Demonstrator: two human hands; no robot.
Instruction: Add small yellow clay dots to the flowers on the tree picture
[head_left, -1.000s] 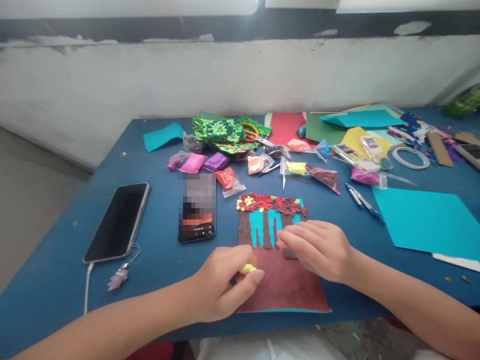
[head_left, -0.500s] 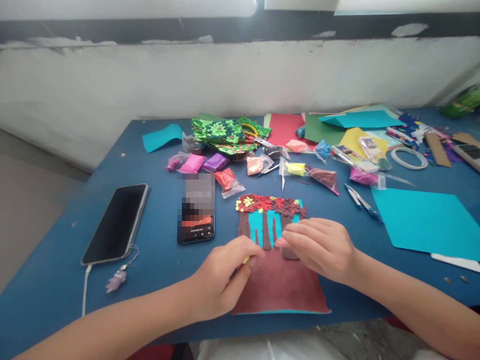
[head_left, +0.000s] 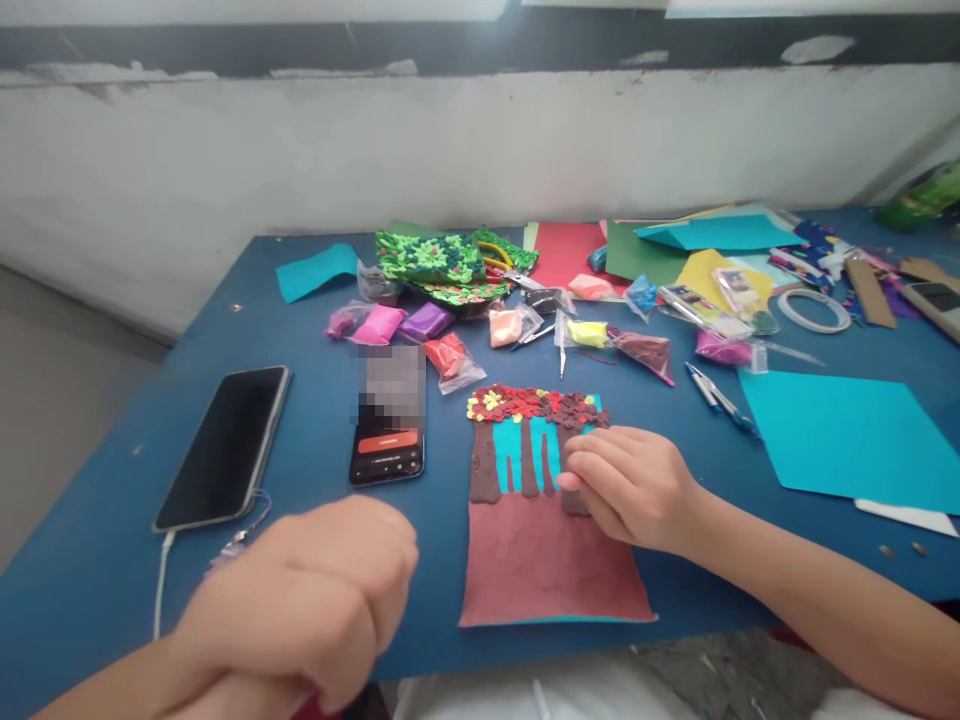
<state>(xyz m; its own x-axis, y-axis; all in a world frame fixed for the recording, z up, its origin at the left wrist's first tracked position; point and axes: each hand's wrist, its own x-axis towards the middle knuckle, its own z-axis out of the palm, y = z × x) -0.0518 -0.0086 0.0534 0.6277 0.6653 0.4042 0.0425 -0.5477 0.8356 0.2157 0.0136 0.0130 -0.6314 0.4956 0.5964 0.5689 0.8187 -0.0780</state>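
Observation:
A clay picture (head_left: 551, 560) lies at the table's near edge: a teal card with brown clay trunks, a red and yellow clay canopy and a brown clay ground. My right hand (head_left: 630, 485) rests on its right side, bent fingertips pressing on the rightmost brown trunk, and holds nothing. My left hand (head_left: 307, 600) is raised close to the camera at the lower left, off the picture, its fingers curled into a fist. The small yellow clay piece it pinched before is hidden inside it and does not lie on the card.
Two phones lie left of the picture: a dark one (head_left: 225, 445) on a white cable and one with a lit screen (head_left: 388, 425). Behind are bags of coloured clay (head_left: 450, 355), green clay pieces (head_left: 431, 258), coloured paper sheets (head_left: 847, 440), a pen (head_left: 720, 400) and a tape ring (head_left: 814, 310).
My left hand has left the picture's left edge and swung back toward me and leftward, closed into a fist. My right hand crept slightly up the card along the trunk.

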